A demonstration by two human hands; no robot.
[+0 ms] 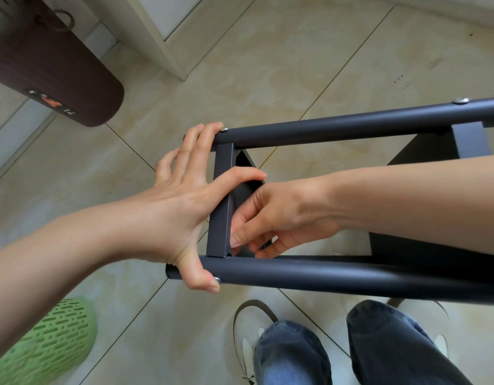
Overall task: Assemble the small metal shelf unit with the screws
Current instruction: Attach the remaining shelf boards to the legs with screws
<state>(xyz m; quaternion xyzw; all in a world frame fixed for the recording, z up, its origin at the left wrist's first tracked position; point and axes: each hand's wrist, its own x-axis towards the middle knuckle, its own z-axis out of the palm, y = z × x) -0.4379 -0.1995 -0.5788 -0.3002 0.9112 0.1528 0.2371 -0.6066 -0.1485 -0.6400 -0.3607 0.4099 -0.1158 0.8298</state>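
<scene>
My left hand [179, 207] spans the shelf frame's [337, 132] end, fingers spread across both tubes; my right hand [270, 218] pinches something hidden behind the crossbar [222, 201].

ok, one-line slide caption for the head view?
Left hand spans the frame's end tubes, thumb by a screw, while right hand works behind the crossbar.
</scene>
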